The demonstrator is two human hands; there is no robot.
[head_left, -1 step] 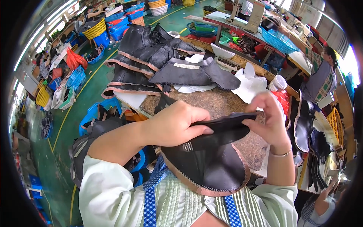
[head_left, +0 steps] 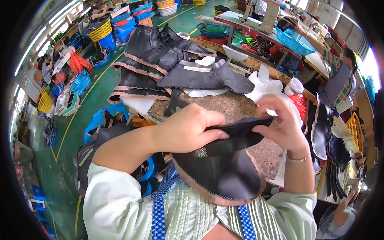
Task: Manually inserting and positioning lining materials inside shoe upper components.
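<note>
Between my two hands hangs a black leather shoe upper [head_left: 218,176] with a tan border and zigzag stitching along its rounded lower edge. My left hand [head_left: 196,128] pinches its folded top edge between thumb and fingers. At the other end of that edge, my right hand [head_left: 282,124] grips the upper between thumb and forefinger, its other fingers curled above. A small printed label shows on the upper just below my left hand. The upper is held over the near edge of a worn brown work board [head_left: 240,106], against the front of my shirt.
Beyond my hands lies a stack of black uppers [head_left: 144,52], with a dark collar-shaped piece [head_left: 196,80] beside it. White pieces [head_left: 264,90] and a white tub [head_left: 294,87] stand to the right. A blue basket [head_left: 100,118] sits low left. Another person [head_left: 340,80] works at far right.
Both hands have shifted very slightly, the left a little to the right and up. The upper's lower edge has risen a bit. Both hands keep their hold.
</note>
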